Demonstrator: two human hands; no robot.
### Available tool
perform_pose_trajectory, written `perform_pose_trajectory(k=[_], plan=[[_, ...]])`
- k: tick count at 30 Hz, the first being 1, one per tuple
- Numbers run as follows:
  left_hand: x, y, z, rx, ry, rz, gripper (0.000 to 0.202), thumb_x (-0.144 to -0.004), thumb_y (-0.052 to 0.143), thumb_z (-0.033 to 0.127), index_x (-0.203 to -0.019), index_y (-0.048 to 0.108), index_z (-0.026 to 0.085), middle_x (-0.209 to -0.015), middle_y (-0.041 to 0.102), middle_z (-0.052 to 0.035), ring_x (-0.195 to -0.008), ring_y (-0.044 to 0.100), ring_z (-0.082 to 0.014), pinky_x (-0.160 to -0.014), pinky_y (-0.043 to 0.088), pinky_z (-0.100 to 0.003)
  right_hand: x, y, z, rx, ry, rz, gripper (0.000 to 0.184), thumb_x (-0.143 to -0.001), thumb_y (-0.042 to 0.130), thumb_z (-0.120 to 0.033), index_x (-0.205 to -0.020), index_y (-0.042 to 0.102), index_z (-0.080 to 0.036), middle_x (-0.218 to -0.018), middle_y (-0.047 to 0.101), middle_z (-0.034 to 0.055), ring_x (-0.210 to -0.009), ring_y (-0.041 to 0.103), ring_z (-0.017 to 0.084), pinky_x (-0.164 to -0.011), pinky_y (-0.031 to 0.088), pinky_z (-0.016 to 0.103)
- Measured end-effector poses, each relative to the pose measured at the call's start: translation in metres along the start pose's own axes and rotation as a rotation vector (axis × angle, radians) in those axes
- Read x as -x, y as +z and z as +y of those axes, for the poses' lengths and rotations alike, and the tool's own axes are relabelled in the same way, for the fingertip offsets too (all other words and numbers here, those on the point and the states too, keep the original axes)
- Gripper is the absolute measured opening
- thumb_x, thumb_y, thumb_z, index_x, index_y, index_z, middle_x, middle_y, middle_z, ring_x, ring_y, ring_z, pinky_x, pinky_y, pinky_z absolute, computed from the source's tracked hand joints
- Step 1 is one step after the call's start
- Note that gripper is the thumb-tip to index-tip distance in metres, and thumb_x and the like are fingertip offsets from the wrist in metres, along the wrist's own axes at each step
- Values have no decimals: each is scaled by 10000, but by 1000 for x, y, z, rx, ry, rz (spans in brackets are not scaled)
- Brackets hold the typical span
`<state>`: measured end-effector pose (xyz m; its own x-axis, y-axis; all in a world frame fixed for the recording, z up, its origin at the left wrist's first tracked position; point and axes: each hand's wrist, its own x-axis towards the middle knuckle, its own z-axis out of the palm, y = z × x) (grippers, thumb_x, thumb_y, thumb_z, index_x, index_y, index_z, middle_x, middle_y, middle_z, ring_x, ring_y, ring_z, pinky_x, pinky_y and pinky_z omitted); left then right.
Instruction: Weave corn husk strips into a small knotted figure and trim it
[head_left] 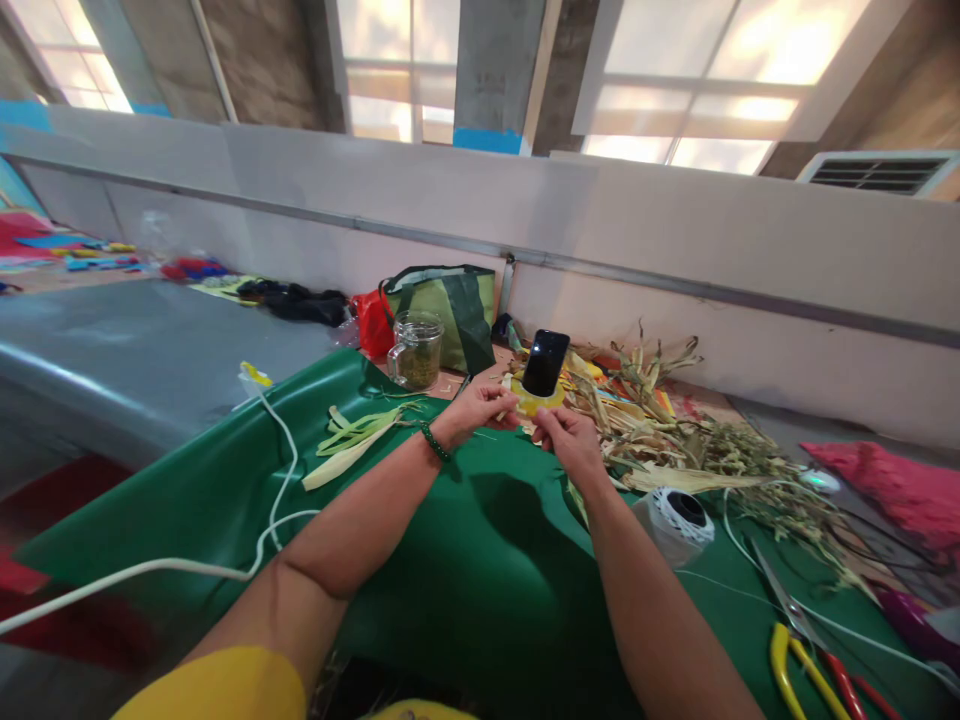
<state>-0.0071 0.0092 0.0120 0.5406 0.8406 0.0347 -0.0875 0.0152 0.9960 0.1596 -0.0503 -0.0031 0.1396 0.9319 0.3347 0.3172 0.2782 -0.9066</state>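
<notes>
Both my hands are raised over the green sheet (540, 560), close together with a small gap between them. My left hand (480, 410), with a dark green bead bracelet (435, 442) at its wrist, has its fingers pinched together. The fingertips of my right hand (571, 440) are pinched too. Anything held in either is too small to make out. Just beyond the fingers a black phone (546, 362) stands upright at a roll of yellowish tape (535, 402). Pale green husk strips (352, 440) lie left of my left hand.
Dried husks (660, 440) spread at the right, behind a thread spool (677, 525). Scissors (795, 610) lie front right. A glass mug (417, 350) and green bag (450, 310) stand at the back. A white cable (187, 568) crosses the left side.
</notes>
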Motion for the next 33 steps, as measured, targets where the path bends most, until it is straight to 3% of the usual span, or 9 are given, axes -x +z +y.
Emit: perform_pose_trajectory(k=[4,8,12,16,20,24,29,33], plan=[[-5,4,-7,242,-12,104,377,-675,760,457,-815,588,152,-836,701,-48,-794,657,-142,-717,469,-237,-4,10,4,-165,160,-12,571,-608,627,-733,-694,666,-170,-543,630,28,-440,530,125,-460,459,262],[-5,16,-14,239,141,119,339,-692,757,406,-810,575,145,-760,672,-11,-751,640,-122,-710,455,-225,-1,24,4,-202,139,5,533,-571,682,-685,-721,690,-173,-600,659,29,-479,564,142,-507,500,294],[-4,27,-18,267,192,101,401,-600,821,347,-814,547,148,-649,651,22,-608,608,-102,-634,448,-223,0,27,4,-153,47,42,433,-642,647,-607,-653,668,-174,-514,604,12,-442,508,132,-465,449,275],[-3,29,-18,361,178,176,401,-551,844,305,-776,556,140,-623,661,26,-538,587,-78,-600,452,-208,6,28,0,11,-144,114,337,-740,569,-477,-590,619,-180,-551,611,22,-464,474,120,-473,401,257],[-4,19,-11,412,135,192,366,-565,843,304,-753,583,127,-630,689,-15,-590,637,-108,-633,479,-218,12,28,-3,128,-248,131,306,-773,529,-409,-571,584,-186,-507,547,-6,-464,442,110,-483,372,242],[-6,4,-1,436,201,289,375,-587,835,341,-805,619,125,-667,705,-24,-615,652,-122,-641,491,-234,11,23,1,126,-216,86,341,-794,513,-452,-583,576,-192,-482,529,-14,-451,460,115,-476,373,241],[-1,16,-6,307,224,201,428,-577,828,402,-837,628,127,-713,706,-25,-712,676,-149,-646,481,-227,4,20,5,83,-135,-19,439,-825,484,-584,-687,624,-191,-576,634,28,-478,538,142,-488,436,260],[2,30,-13,213,196,144,439,-599,808,409,-882,630,123,-656,679,-1,-552,600,-105,-518,432,-202,5,23,3,126,-188,-42,414,-831,495,-553,-628,585,-203,-574,633,29,-467,527,138,-487,429,260]])
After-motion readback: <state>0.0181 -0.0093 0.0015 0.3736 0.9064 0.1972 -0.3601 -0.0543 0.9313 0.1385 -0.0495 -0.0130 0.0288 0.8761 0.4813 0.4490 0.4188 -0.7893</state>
